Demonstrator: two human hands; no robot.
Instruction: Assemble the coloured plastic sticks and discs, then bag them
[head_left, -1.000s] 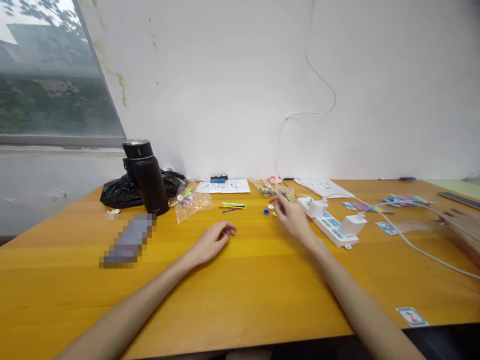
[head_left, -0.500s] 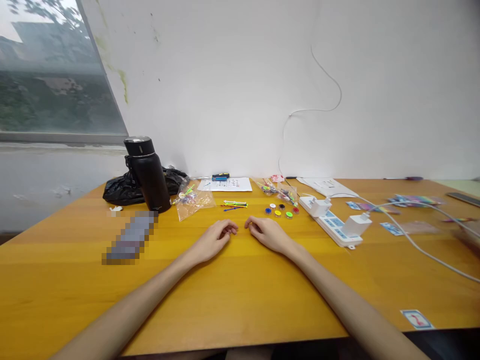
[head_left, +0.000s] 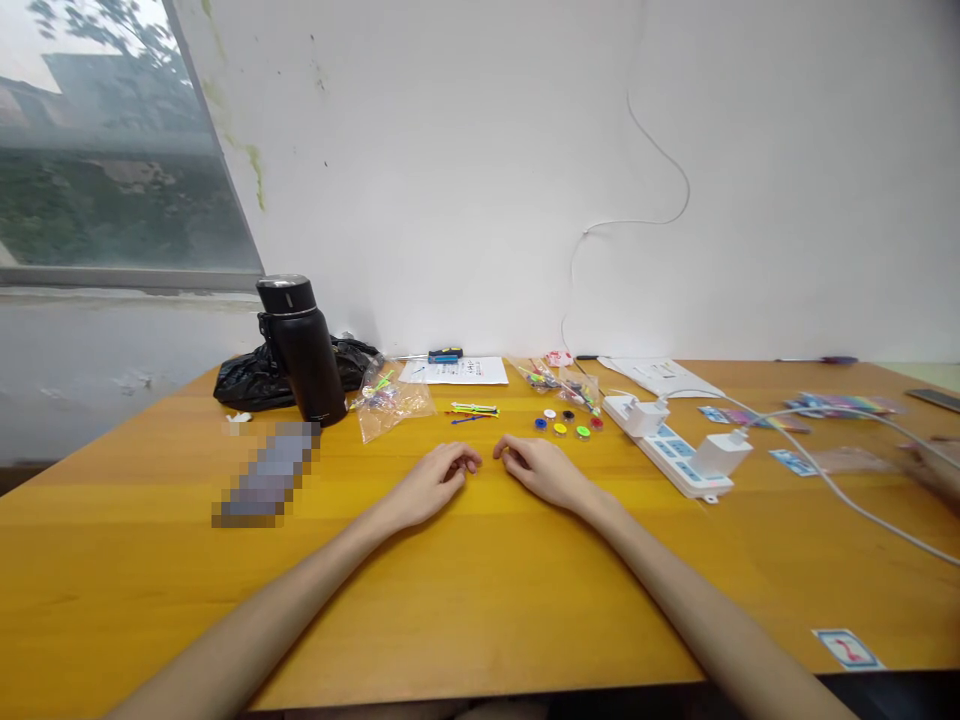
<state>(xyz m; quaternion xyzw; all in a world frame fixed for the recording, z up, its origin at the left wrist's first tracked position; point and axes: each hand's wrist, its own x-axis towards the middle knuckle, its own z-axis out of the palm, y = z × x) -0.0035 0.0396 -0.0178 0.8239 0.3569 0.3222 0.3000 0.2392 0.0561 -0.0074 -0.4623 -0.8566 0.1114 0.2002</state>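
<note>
Left hand point(head_left: 435, 484) and right hand point(head_left: 549, 470) rest on the table point(head_left: 472, 600), released, loosely curled; sticks point(head_left: 475, 410) lie at the left's one o'clock, discs point(head_left: 560, 430) at the right's.

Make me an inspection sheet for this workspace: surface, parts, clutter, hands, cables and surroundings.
Surface: yellowish-brown wooden table.
Parts: six coloured discs loosely grouped beyond the right hand; thin coloured sticks left of them.
Clutter: black bottle, black bag, clear bag, screwdriver.
Hands: left hand and right hand apart, fingers loosely curled, nothing seen held.
Cables: white cable crossing the table's right side; power strip holding plugs.
Surroundings: white wall, window at left, another person's blurred hand far right.
</note>
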